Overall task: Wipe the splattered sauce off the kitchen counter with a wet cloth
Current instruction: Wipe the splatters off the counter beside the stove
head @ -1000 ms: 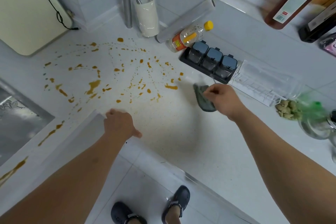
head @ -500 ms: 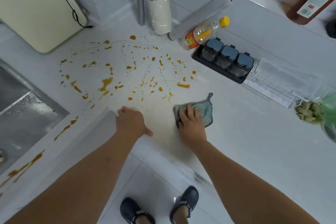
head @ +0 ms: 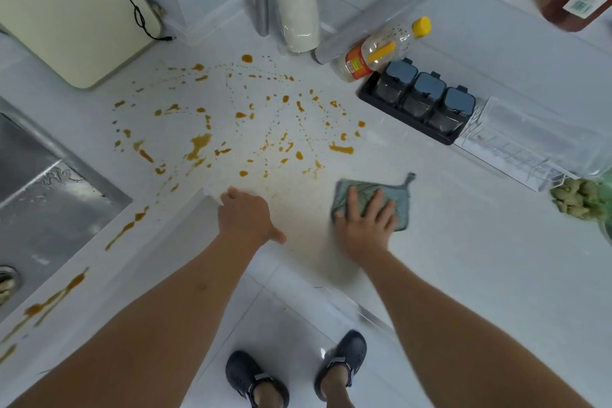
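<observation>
Beside the sink (head: 49, 195), sauce (head: 198, 146) spatters the counter (head: 463, 275) in dozens of orange spots. One left hand (head: 246, 219) rests fingers curled on the inner corner, holding nothing. One right hand (head: 364, 225) presses flat, fingers spread, on one cloth (head: 397, 199): soft, limp, best driven under the palm.

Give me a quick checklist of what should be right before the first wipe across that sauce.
1. Cloth lies flat on the counter: ok.
2. Right hand presses it with spread fingers: ok.
3. Left hand braces at the counter edge, outside the big sauce splatter: ok.
4. Cloth wet enough: cannot tell.
5. Seasoning box set stands clear of the splatter: ok.
6. Sauce already removed: not ok, the drops remain.
</observation>
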Demonstrator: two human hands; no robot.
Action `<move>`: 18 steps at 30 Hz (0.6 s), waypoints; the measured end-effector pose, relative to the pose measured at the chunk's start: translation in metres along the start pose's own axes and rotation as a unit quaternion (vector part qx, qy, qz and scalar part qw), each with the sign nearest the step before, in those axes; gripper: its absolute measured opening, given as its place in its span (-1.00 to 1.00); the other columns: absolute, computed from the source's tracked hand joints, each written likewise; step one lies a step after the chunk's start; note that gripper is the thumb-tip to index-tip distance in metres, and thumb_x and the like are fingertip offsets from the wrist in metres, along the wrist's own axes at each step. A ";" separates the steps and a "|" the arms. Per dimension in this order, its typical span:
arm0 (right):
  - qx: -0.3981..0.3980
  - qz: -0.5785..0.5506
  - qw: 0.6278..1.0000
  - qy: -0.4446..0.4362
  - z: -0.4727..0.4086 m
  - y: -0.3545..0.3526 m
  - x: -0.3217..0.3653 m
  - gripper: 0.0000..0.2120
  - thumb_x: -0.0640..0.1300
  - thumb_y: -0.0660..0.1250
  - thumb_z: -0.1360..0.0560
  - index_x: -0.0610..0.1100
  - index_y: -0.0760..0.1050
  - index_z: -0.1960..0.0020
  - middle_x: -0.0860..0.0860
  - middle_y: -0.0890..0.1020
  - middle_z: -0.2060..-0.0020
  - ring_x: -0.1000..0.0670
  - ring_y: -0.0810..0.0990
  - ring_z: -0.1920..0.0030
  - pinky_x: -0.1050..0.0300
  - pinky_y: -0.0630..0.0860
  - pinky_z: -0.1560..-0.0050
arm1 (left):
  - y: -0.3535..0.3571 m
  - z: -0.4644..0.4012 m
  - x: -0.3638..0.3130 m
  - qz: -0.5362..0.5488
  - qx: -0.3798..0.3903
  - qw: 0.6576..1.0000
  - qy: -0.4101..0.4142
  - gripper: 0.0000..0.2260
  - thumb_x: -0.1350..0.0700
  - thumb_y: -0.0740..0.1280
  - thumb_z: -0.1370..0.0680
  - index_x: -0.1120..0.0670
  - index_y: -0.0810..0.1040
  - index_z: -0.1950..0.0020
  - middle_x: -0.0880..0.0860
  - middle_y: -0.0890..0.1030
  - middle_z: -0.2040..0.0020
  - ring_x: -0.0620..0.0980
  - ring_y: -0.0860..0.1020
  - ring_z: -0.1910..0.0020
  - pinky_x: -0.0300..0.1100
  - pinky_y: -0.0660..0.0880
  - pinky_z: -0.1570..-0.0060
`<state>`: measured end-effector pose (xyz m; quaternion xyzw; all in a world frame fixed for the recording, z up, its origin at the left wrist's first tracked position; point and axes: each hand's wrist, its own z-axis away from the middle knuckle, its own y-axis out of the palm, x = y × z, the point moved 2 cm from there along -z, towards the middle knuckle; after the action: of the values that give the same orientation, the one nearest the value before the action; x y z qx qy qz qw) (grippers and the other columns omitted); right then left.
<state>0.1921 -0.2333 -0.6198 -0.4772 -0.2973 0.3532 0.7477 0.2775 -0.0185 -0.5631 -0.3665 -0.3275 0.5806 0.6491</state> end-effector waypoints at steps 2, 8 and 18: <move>0.017 0.031 0.996 -0.079 0.029 0.015 0.030 -0.35 0.31 -0.07 -0.62 0.19 -0.18 -0.63 -0.29 -0.20 -0.60 -0.47 -0.20 -0.55 -0.45 -0.17 -0.50 | 0.000 0.000 -0.001 -0.006 0.011 1.000 -0.003 -0.03 -0.46 0.51 -0.29 0.22 0.45 -0.42 0.34 0.39 -0.43 0.30 0.36 -0.44 0.08 0.50 -0.29; 0.021 0.056 0.992 -0.115 0.027 -0.004 -0.049 -0.28 0.46 -0.24 -0.45 0.35 -0.15 -0.59 -0.13 -0.17 -0.64 -0.36 -0.20 -0.59 -0.35 -0.16 -0.53 | 0.000 0.000 -0.002 -0.009 -0.002 1.000 -0.002 -0.07 -0.50 0.51 -0.25 0.20 0.51 -0.32 0.32 0.45 -0.34 0.27 0.42 -0.35 0.06 0.52 -0.18; 0.031 -0.045 0.978 0.200 -0.052 -0.047 -0.097 -0.36 0.46 -0.18 -0.53 0.38 -0.22 -0.57 -0.10 -0.28 -0.62 -0.36 -0.29 -0.57 -0.38 -0.28 -0.50 | 0.005 -0.007 0.002 -0.009 -0.002 1.000 0.010 0.01 -0.52 0.48 -0.26 0.26 0.47 -0.36 0.36 0.41 -0.37 0.29 0.41 -0.33 0.06 0.54 -0.20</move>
<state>0.1879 -0.3522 -0.6062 -0.5012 -0.1520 0.2252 0.8215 0.2808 -0.0171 -0.5709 -0.3706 -0.3251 0.5704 0.6570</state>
